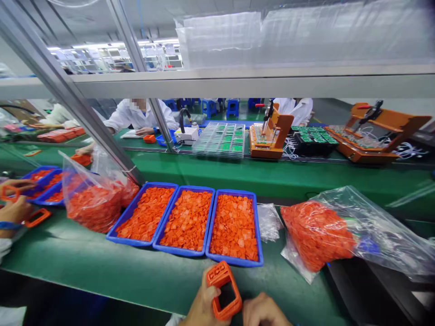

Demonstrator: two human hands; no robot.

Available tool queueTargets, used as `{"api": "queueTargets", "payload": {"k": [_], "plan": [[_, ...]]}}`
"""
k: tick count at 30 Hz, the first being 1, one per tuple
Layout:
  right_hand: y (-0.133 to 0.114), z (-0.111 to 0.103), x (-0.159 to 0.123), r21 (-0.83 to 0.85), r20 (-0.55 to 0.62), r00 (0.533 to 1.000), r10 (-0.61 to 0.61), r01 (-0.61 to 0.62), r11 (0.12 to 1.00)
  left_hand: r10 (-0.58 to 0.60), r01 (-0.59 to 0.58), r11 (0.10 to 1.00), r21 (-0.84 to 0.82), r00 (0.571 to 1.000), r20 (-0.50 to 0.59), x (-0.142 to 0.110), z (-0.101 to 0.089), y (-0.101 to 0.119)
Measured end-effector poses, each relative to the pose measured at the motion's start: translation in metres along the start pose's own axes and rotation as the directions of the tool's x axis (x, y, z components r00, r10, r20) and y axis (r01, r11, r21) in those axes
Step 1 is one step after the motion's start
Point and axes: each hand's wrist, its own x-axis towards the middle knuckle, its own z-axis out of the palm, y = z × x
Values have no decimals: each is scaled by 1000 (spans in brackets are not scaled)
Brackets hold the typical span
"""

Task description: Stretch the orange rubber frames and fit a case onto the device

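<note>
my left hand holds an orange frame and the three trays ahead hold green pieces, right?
The pieces are orange, not green, as the head view shows; the left hand does hold an orange frame, and there are three trays ahead.

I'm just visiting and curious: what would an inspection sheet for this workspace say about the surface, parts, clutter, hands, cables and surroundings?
Surface: green bench, with a dark item at its right end.
Job's things: orange frame in hand; three blue trays side by side beyond it, filled with small orange pieces.
Clutter: bag of orange pieces on the right; crumpled clear bag beside the right-hand tray.
Hands: left hand grips the frame; right hand is close beside it, contents hidden.
Cables: white cables beside an orange fixture on the far bench.
Surroundings: co-workers in white coats; clear plastic sheeting overhead.
</note>
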Motion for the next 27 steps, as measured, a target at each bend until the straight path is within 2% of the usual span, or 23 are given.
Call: {"api": "queueTargets", "payload": {"k": [1,2,3,4,6,8,10,13,16,21,23,27], "plan": [[-2,-1,-1,-8,-149,986,-74,74,997,28,-28,1000,0,1000,-9,3,-1,2],[-2,-1,-2,-27,-290,947,-136,133,991,56,-56,998,2,998,-14,6,-2,4],[-2,0,-3,-50,-420,888,-188,185,982,80,-80,997,8,997,-14,9,-3,6],[0,3,-2,-69,-513,832,-213,207,976,90,-90,996,19,996,-3,12,-4,9],[7,13,2,-67,-601,777,-189,188,980,103,-105,993,45,994,31,16,-6,13],[16,29,9,1,-630,769,-106,137,991,113,-118,990,76,991,68,18,-7,16],[23,46,17,152,-654,756,7,123,981,113,-124,986,114,989,98,18,-7,17],[31,67,28,365,-678,719,153,148,919,124,-139,978,157,987,104,18,-7,19],[43,76,34,394,-725,666,173,196,898,154,-165,976,144,984,87,19,-5,19],[68,77,33,391,-743,646,174,209,896,91,-102,990,97,989,113,18,-5,20],[72,76,31,383,-738,652,173,193,903,55,-68,992,107,991,119,16,-6,20],[67,76,30,369,-700,698,155,167,914,12,-27,987,160,995,95,9,-7,16]]}}
